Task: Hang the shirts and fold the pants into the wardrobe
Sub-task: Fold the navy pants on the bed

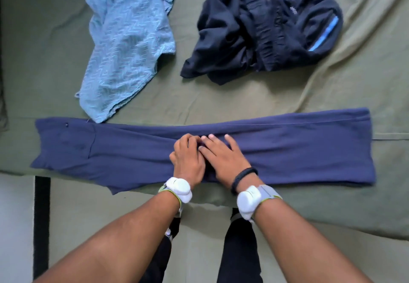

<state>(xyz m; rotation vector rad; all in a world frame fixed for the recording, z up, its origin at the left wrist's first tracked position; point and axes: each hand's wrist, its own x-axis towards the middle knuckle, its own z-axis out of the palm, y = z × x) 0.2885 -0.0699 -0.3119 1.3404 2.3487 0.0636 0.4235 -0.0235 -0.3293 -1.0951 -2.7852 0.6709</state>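
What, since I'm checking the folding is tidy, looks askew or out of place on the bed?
Nothing damaged or spilled. The navy pants lie flat, but their near-left corner droops over the bed edge. Beyond them the black garment sits in a crumpled heap and the teal shirt lies rumpled.

A person's right hand (pixel 223 158) presses flat, beside the bent-fingered left hand (pixel 188 158), on the middle of navy pants (pixel 298 150) laid lengthwise across an olive-sheeted bed (pixel 221 101). Beyond lie a crumpled light-blue shirt (pixel 128 46) and a dark blue-striped garment (pixel 254 30).
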